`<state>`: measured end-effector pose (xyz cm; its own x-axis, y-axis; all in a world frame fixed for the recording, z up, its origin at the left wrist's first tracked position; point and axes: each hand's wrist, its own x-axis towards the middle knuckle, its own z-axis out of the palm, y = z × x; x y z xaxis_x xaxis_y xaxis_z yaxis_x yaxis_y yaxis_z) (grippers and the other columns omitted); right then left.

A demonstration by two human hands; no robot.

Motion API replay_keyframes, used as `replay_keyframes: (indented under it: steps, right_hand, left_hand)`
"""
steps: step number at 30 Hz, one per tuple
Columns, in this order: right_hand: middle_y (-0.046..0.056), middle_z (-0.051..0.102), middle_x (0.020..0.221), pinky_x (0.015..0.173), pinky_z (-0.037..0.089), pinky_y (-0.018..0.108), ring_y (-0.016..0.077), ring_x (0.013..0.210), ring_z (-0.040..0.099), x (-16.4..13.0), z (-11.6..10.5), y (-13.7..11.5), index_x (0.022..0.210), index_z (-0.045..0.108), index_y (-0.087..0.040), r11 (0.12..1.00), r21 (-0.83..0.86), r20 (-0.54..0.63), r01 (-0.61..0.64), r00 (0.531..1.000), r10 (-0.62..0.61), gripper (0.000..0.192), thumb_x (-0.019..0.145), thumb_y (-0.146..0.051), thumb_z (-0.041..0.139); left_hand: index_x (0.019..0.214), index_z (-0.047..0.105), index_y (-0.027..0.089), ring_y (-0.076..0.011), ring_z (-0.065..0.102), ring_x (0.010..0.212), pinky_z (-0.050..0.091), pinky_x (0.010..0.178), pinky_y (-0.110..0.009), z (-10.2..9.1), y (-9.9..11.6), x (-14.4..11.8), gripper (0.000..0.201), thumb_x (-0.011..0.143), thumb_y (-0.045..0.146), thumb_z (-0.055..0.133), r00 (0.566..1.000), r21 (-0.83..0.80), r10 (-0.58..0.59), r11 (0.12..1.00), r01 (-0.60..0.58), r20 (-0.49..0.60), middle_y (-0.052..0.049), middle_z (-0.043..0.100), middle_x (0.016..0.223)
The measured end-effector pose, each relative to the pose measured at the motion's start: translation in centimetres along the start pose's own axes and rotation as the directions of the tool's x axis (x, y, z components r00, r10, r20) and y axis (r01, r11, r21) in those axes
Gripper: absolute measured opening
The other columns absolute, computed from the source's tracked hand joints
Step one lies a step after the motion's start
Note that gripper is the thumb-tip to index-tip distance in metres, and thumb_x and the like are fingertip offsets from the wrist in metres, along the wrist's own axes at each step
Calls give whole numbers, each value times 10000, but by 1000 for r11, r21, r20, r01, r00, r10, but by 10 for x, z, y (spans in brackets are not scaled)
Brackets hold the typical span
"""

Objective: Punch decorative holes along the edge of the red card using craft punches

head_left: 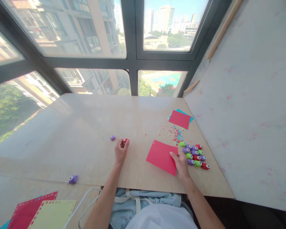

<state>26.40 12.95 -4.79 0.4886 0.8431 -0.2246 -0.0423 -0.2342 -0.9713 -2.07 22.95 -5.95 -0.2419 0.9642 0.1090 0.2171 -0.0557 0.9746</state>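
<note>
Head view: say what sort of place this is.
Probably a home's upper floor, perhaps an enclosed balcony: dark-framed windows face tall buildings, a flowered wall stands at right, and a pale worktop fits against the windows.

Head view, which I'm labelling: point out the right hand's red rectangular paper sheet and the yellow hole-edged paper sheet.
Red rectangular paper sheet (162, 157), head view: its middle.
Yellow hole-edged paper sheet (52, 216), head view: visible middle.

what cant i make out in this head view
In the head view:
Red punch: mostly covered by the left hand.
Held red sheet: right edge partly behind the right hand.
Blue sheet: mostly under another red sheet.
Pale yellow sheet: cut off by the bottom edge.
Confetti: exact shapes too small.
</note>
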Motion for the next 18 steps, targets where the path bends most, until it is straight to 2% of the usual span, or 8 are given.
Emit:
replay_keyframes:
  steps: [2,4,7,9,11,13,15,18]
  right_hand:
    - [57,720,817,587,526,333,251,697,666,-8,1,0,891,630,-195,999,-37,27,16,1000,-15,295,746,-452,647]
    - [59,713,798,605,516,332,254,711,658,-12,6,1,870,630,-195,983,-155,36,95,995,-90,263,781,-441,608]
    - [51,689,725,638,498,334,247,679,645,-13,16,3,801,622,-206,889,-396,30,228,971,-236,234,829,-423,538]
    - [76,720,811,697,501,343,262,753,676,-13,25,5,903,651,-203,820,-500,58,278,956,-288,256,865,-399,490]
    - [115,738,939,761,502,358,282,868,692,-12,33,6,1044,658,-188,768,-555,108,319,943,-314,314,893,-375,456]
    - [140,736,999,783,502,360,289,919,692,-11,38,6,1115,652,-172,746,-572,131,342,935,-328,351,903,-364,448]
    - [133,739,987,761,503,346,281,898,696,-10,41,7,1112,659,-178,747,-560,134,357,929,-344,347,906,-365,452]
    - [86,742,804,654,493,320,259,726,691,-5,45,7,927,703,-215,782,-515,111,351,932,-345,278,888,-363,472]
  left_hand:
    - [897,600,168,-144,589,669,505,617,-248,-1,1,-3,396,794,548,646,1000,-30,-23,999,23,-6,-22,612,768]
    - [901,603,172,-143,579,656,505,607,-247,-2,1,-5,405,780,554,660,999,-58,-44,997,43,-12,-11,599,756]
    - [922,631,172,-141,568,643,475,578,-235,3,5,-10,421,769,561,672,999,-23,-47,999,48,16,-9,605,748]
    - [936,651,175,-143,565,640,461,567,-239,11,13,-15,418,767,556,678,999,42,-26,999,24,45,-18,621,768]
    - [912,665,184,-146,558,649,465,582,-253,25,27,-22,373,770,528,688,993,96,71,992,-80,90,-26,616,794]
    - [884,680,201,-149,544,658,468,604,-267,43,46,-31,297,797,484,678,958,114,213,965,-237,194,-28,600,804]
    - [918,690,213,-158,555,688,477,630,-280,64,67,-40,243,826,436,660,897,86,290,938,-335,335,-42,615,842]
    - [957,703,227,-168,595,744,499,704,-298,97,91,-52,180,842,355,648,768,49,310,913,-405,561,-54,642,894]
